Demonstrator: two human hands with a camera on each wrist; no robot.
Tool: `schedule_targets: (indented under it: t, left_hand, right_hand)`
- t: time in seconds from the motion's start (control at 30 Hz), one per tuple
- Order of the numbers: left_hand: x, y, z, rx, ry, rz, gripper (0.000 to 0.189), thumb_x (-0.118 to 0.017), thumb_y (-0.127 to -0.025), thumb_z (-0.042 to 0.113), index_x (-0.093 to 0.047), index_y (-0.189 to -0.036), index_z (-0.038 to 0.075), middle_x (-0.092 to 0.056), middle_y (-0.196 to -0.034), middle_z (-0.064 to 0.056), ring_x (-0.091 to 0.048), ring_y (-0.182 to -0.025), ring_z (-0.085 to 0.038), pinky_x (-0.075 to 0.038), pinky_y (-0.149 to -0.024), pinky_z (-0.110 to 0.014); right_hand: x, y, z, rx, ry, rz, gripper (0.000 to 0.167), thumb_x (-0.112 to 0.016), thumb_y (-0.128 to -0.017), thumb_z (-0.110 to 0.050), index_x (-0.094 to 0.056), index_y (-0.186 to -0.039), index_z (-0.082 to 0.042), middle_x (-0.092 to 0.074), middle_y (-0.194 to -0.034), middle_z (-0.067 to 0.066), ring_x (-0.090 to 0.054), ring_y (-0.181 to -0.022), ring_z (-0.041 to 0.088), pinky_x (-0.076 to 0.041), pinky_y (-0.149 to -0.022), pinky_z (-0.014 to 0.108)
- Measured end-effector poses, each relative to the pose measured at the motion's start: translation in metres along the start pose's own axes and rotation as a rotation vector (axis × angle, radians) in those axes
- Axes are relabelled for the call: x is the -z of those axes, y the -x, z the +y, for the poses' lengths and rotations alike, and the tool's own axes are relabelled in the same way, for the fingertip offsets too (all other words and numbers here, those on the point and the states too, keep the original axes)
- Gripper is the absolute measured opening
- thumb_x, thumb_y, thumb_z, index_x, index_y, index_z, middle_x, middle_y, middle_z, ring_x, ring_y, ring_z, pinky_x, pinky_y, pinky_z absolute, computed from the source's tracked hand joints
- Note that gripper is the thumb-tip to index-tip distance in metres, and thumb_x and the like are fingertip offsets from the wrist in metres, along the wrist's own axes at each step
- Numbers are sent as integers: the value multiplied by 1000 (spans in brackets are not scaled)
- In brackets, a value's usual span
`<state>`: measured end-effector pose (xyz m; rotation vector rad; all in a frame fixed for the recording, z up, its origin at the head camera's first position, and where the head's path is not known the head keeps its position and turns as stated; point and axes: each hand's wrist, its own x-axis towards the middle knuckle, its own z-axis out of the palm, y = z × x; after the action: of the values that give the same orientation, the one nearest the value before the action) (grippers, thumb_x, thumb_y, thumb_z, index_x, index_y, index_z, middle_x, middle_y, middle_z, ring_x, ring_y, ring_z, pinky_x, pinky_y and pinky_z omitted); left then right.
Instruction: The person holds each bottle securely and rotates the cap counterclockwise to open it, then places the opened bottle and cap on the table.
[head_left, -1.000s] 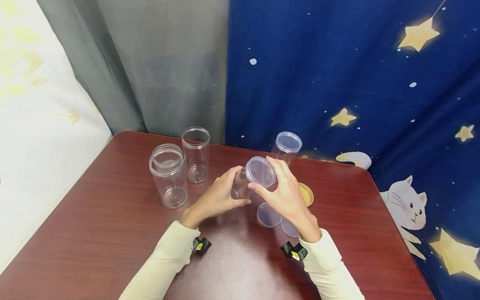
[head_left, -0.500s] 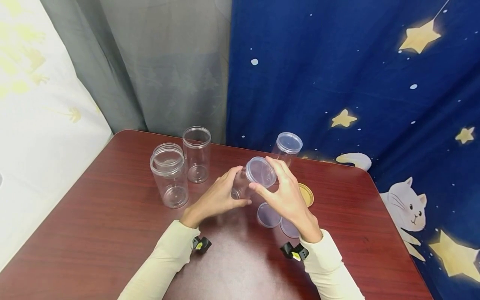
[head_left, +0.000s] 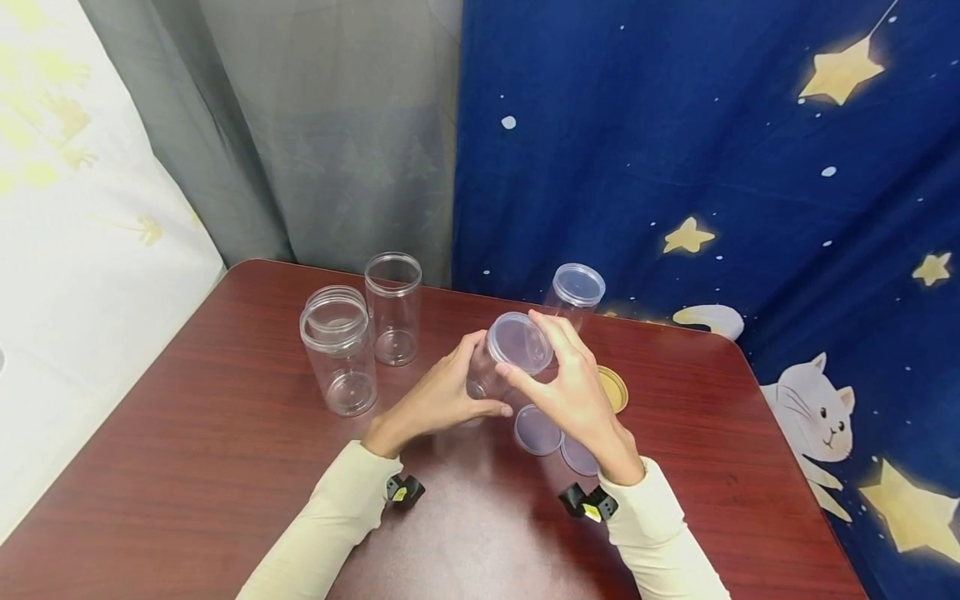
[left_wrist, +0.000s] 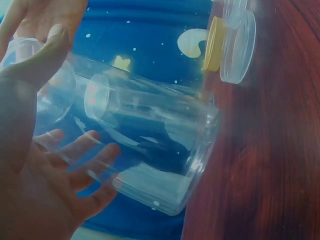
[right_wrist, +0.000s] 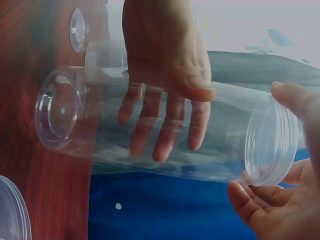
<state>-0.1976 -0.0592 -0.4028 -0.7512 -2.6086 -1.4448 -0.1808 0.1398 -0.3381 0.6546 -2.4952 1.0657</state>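
Observation:
My left hand [head_left: 438, 393] holds a clear plastic jar [head_left: 484, 373] around its body, thumb on the near side and fingers behind. The jar is tilted above the table, its top toward my right hand [head_left: 576, 396]. A translucent lid [head_left: 522, 343] sits on the jar's mouth, and the right thumb and fingers grip it by the rim. Through the clear wall in the right wrist view, the left fingers [right_wrist: 165, 132] show on the jar's far side. The left wrist view shows the jar's base [left_wrist: 197, 160] and nothing inside the jar.
Uncapped clear jars [head_left: 348, 358] stand at the left, another open jar [head_left: 393, 312] just behind them. A lidded jar [head_left: 577, 287] is at the back right. Loose translucent lids [head_left: 537, 431] and a gold lid [head_left: 613, 389] lie near the right hand on the reddish-brown table [head_left: 187, 450].
The left hand and its thumb have shifted slightly right, and the jar has tilted a little. The right hand stays at the lid with barely any movement. The other jars and lids have not moved.

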Motion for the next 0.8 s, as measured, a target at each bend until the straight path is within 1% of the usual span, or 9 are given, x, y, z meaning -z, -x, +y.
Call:
schedule_targets:
  t: [0.1,0.27,0.37,0.53,0.8]
  left_hand:
    - [0,1,2,0,-2,13,103,-90,-68,45,-33,-149,16,-53,-140,-5,-54,-126,-20,-45,-105,-46]
    - [0,1,3,-16,8,24,97,-89,-70,41,-37,-147,16,-57,-135,-4,-57,-122,-19,-46,-103,-45]
    - [0,1,3,-10,27,9,93,-89,-71,40,-38,-145,17,-59,-131,-2,-58,-119,-17,-47,-101,-43]
    - [2,3,4,1,59,-30,90,-88,-71,42,-39,-144,19,-60,-128,1,-59,-114,-14,-49,-98,-39]
    - [1,3,2,-6,78,-68,92,-88,-72,42,-37,-144,17,-60,-127,0,-59,-113,-12,-49,-97,-37]
  right_hand:
    - [1,1,-2,4,-3,-20,75,-83,-79,-35,-51,-143,-12,-56,-136,5,-57,-119,22,-49,-97,45]
    - [2,2,-2,28,1,-53,75,-81,-81,-35,-48,-145,-14,-54,-139,3,-52,-126,19,-44,-102,45]
    - [3,3,0,51,2,-70,74,-80,-82,-34,-47,-146,-15,-52,-140,2,-49,-129,18,-43,-104,45]
    - [5,3,1,79,-5,-92,73,-78,-83,-31,-46,-147,-15,-51,-140,2,-48,-129,17,-43,-104,45]
    - [7,4,3,108,-66,-137,73,-75,-84,-26,-44,-149,-15,-49,-144,5,-45,-132,19,-42,-104,47]
